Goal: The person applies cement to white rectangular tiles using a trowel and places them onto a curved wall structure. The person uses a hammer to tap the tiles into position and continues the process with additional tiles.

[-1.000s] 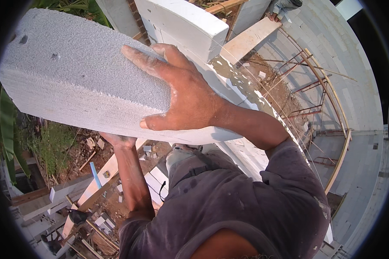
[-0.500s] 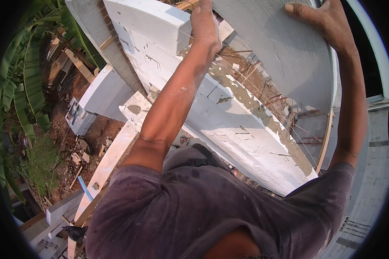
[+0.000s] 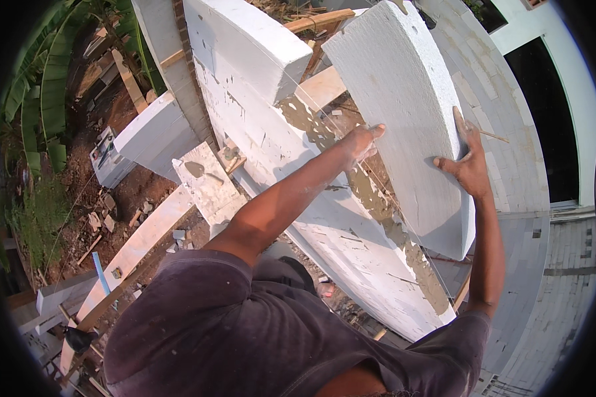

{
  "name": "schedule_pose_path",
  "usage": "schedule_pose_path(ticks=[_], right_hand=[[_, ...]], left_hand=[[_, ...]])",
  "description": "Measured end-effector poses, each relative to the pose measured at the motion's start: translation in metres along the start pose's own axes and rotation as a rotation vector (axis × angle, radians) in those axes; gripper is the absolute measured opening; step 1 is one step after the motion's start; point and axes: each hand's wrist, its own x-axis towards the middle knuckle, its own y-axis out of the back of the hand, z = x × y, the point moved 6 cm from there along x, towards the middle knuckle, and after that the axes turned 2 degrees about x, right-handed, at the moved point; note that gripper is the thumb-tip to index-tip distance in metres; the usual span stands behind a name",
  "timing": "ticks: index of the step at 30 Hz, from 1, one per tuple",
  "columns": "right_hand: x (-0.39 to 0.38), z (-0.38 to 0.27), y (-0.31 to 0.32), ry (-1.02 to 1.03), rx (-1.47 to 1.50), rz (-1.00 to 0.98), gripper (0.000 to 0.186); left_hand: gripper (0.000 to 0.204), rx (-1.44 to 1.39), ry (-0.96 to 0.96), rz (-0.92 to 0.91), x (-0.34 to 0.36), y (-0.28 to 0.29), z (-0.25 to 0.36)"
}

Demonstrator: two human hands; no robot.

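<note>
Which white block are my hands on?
The block right of the mortar strip: your left hand and right hand hold its opposite edges; no hand touches the other blocks.

The left arm [image 3: 281, 188] is slanting forward and rightward, its forearm crossing above the near edge of the wall [image 3: 371, 258]; the left hand [image 3: 363, 141] is hanging above the far edge, its thumb pointing rightward while its fingers are bending beneath, partly hidden; the right arm [image 3: 490, 251] is standing almost straight up the view, its wrist bending only slightly; the right hand [image 3: 469, 159] is gripping beyond that far edge, its thumb pointing leftward, well apart from the forward-pointing forefinger.
</note>
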Motion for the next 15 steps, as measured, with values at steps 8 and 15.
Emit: schedule_pose_path(ticks=[8, 15], right_hand=[[0.015, -0.004, -0.044, 0.016, -0.068, -0.17, 0.111], [-0.001, -0.01, -0.117, 0.072, -0.316, -0.308, 0.105]], left_hand=[[0.07, -0.109, -0.02, 0.249, -0.028, 0.068, -0.109], [0.098, 0.462, 0.03, 0.107, 0.008, 0.087, -0.142]])
